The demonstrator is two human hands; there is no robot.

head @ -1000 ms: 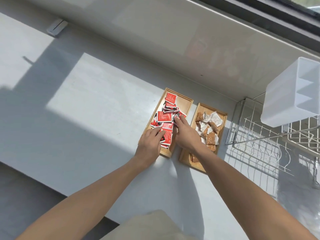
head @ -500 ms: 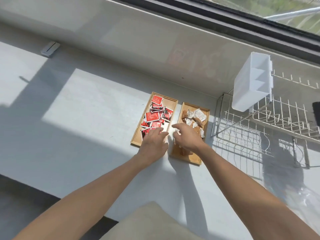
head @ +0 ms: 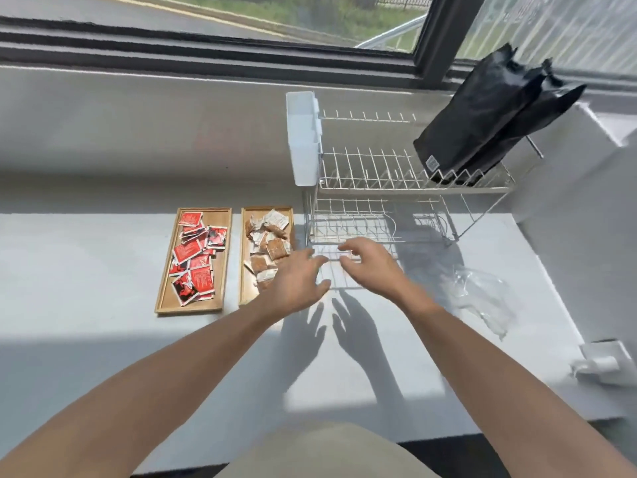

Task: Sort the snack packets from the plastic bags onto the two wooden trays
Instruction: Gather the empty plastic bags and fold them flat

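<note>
Two wooden trays lie side by side on the grey counter. The left tray [head: 220, 267] holds several red snack packets [head: 193, 260]. The right tray [head: 245, 270] holds several brown and white packets [head: 269, 236]. My left hand [head: 296, 282] hovers over the right tray's near right corner, fingers relaxed and empty. My right hand [head: 370, 267] hovers in front of the wire rack, fingers loosely spread, holding nothing. A crumpled clear plastic bag [head: 482, 298] lies on the counter to the right of my right hand.
A white wire dish rack [head: 396, 188] stands right of the trays, with a white plastic caddy [head: 303, 139] on its left end and two black pouches [head: 489, 115] leaning in its upper tier. A white block [head: 599, 360] sits at the counter's right edge.
Both hands have lifted off the trays and moved right, toward the rack's front. The view has swung right and up, bringing the rack, pouches and plastic bag into sight.
</note>
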